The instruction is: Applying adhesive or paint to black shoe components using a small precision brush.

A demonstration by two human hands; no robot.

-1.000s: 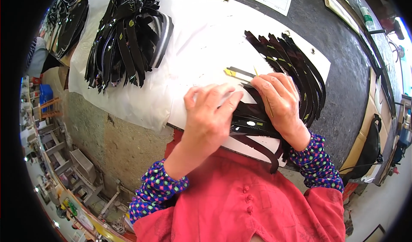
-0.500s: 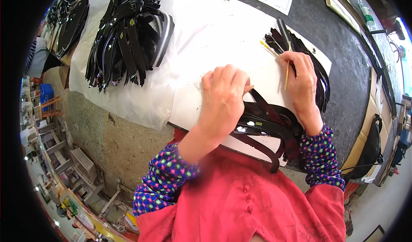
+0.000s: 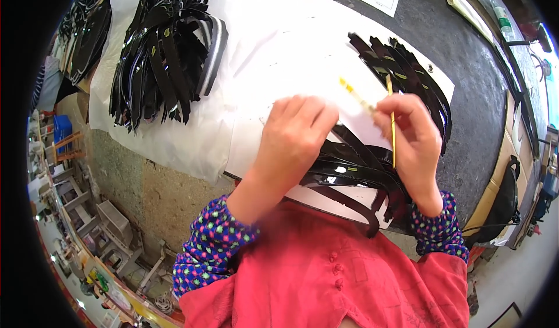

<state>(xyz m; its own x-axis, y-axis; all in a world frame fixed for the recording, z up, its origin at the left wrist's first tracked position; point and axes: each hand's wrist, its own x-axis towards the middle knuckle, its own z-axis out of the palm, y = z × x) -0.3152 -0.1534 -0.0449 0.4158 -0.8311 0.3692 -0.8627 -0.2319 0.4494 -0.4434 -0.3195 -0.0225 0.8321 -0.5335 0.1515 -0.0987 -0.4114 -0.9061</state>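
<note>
A person's left hand (image 3: 294,139) lies flat, fingers spread open, pressing on a curved black glossy strap (image 3: 355,174) at the near edge of a table (image 3: 466,66) covered with white paper (image 3: 279,43). Just beside it, the right hand (image 3: 410,139) grips a thin yellow stick (image 3: 393,124), closed around it. Beyond the right hand fans a row of black straps (image 3: 407,75); well beyond the left hand lies a larger strap pile (image 3: 163,48).

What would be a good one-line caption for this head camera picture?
Left hand pressing on glossy black straps over white paper, right hand holding a thin yellow stick.
</note>
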